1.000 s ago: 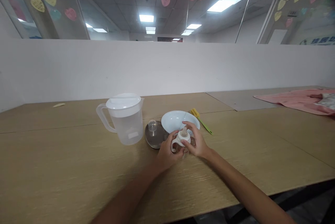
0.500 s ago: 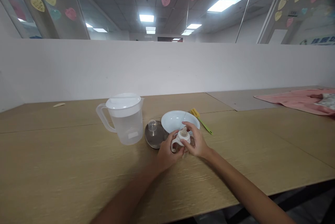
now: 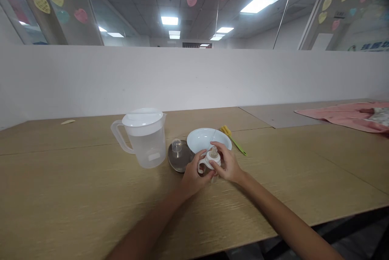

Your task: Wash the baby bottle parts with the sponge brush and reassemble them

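Between my two hands stands a baby bottle [image 3: 213, 155] with a clear teat, a white collar and a white side handle. My left hand [image 3: 193, 175] is closed around the bottle's lower left side, by the handle. Fingers of my right hand [image 3: 228, 165] grip the collar from the right. Much of the clear bottle body is hidden by the hands. Just behind them is a white bowl [image 3: 200, 138], with a thin clear rod or straw leaning in it. A round metal tray [image 3: 176, 165] lies to the left, carrying a small clear cap [image 3: 176, 146].
A lidded clear pitcher [image 3: 146, 142] stands left of the tray. A yellow-headed brush [image 3: 237, 143] with a green handle lies right of the bowl. At the far right is a pink cloth [image 3: 337, 113]. The white wall [image 3: 194, 77] rises behind the table.
Both hands keep hold of the bottle in nearly the same place. The whole view has shifted very slightly; the other objects stay where they were.
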`<state>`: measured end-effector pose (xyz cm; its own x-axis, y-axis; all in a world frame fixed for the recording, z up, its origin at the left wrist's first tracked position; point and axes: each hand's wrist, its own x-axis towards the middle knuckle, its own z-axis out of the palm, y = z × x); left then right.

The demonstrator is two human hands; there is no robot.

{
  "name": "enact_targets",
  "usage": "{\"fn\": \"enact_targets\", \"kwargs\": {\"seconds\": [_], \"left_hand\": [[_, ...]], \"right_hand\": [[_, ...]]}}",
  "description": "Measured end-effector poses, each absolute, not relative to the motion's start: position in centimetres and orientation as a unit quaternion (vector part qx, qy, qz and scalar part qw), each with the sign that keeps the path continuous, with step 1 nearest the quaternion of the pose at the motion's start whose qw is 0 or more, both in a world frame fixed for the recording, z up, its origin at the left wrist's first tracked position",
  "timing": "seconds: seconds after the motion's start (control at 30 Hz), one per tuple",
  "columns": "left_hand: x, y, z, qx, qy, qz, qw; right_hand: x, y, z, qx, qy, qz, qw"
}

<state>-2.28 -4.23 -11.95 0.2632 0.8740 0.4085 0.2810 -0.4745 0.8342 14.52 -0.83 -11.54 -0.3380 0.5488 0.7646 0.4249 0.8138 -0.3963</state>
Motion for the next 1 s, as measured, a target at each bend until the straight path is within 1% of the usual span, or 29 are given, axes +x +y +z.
{"fn": "enact_targets", "kwargs": {"seconds": [0.43,0.8,0.93,1.0], "left_hand": [[-2.22,-4.41,-11.88,0.731,0.396,0.461,0.31],[-2.16,-4.39,-11.99,0.741,0.391,0.458,0.297],[-2.61,-4.42,-11.96,0.741,0.398,0.444,0.308],[-3.05,-4.44,-11.91,0.755,0.375,0.437,0.315]], "right_hand": [[14.4,-0.84,-11.55,-0.311,-0.809,0.101,0.488],[14.38,-0.93,-11.42,-0.302,-0.812,0.094,0.49],[14.3,-0.92,-11.7,-0.294,-0.808,0.077,0.504],[14.26,-0.88,-11.85,-0.296,-0.806,0.067,0.508]]}}
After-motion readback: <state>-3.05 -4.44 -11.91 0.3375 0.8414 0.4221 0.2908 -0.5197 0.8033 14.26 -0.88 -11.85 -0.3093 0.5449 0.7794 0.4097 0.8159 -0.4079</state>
